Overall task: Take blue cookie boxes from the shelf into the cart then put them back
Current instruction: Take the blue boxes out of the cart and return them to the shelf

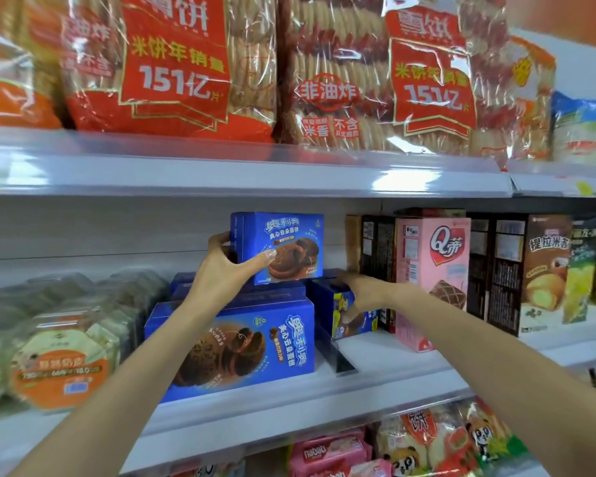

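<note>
An upright blue cookie box (pixel 283 247) stands on top of other blue boxes on the middle shelf (pixel 375 383). My left hand (pixel 226 270) grips its lower left corner, thumb on the front face. A larger blue cookie box (pixel 234 342) lies in front below it, with more blue boxes stacked behind. To the right, a smaller dark blue box (pixel 341 311) sits further back, and my right hand (pixel 365 290) closes around its top and front. No cart is in view.
A pink box (pixel 434 270) and brown boxes (pixel 530 270) stand right of the blue ones. A black divider (pixel 338 352) lies on the shelf. Plastic-wrapped pastries (pixel 59 356) sit at left. Big red rice-cracker bags (pixel 172 63) fill the shelf above; snack bags sit below.
</note>
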`<state>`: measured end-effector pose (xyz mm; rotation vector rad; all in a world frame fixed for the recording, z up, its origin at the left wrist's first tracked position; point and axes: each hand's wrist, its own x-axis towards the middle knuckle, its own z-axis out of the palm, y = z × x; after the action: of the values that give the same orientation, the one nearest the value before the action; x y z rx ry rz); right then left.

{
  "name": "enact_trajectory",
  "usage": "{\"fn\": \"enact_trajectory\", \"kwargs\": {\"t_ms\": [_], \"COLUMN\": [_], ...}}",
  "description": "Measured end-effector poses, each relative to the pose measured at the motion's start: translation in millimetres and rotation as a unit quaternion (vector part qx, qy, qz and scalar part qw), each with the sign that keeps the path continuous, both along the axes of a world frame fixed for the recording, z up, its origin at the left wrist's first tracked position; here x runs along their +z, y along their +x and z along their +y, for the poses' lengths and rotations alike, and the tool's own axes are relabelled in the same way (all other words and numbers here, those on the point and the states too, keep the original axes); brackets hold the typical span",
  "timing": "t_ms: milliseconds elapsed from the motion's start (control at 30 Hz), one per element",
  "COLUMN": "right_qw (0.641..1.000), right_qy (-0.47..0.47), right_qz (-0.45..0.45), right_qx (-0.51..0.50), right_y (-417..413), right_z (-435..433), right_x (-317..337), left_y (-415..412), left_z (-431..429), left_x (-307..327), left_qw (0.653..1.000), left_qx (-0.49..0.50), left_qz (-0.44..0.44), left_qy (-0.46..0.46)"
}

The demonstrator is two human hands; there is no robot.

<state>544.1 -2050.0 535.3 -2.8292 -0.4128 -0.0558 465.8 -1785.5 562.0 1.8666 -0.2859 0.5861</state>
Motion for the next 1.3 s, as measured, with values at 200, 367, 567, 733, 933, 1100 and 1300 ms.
{"fn": "enact_trajectory", "kwargs": {"t_ms": [200,367,567,733,933,1100,1300], "right_qw": [1.0,0.995,0.991,0.986,0.956,0.992,0.99], "right_qy": [-0.021,-0.068,-0.05,-0.083,-0.168,-0.034,0.037], "right_qz": [0.003,-0.061,-0.114,-0.143,-0.24,-0.114,0.137], "right_qx": [-0.002,0.039,0.047,0.026,0.032,0.046,-0.002], "right_y": [-10.0,-30.0,-64.4,-68.0,-64.7,-69.3,-44.6], "right_z": [-0.4,-8.3,-27.2,-30.9,-23.1,-27.4,-23.3], "right_x": [3.1,11.6,23.7,13.7,-9.4,11.2,21.1], "left_y": [-2.6,-2.3,2.8,9.2,13.8,16.9,17.4], "left_z": [0.4,-3.2,-14.9,-27.0,-25.0,-19.9,-17.6], "left_x": [3.2,3.6,3.4,-0.1,-0.9,-0.8,0.5], "left_qw": [1.0,1.0,1.0,1.0,1.0,0.999,1.0], "left_qx": [0.0,0.007,-0.004,-0.013,-0.006,-0.002,0.002], "left_qz": [-0.005,-0.017,-0.015,-0.006,-0.004,-0.005,-0.006], "left_qy": [-0.015,-0.025,-0.026,-0.024,-0.029,-0.034,-0.028]}}
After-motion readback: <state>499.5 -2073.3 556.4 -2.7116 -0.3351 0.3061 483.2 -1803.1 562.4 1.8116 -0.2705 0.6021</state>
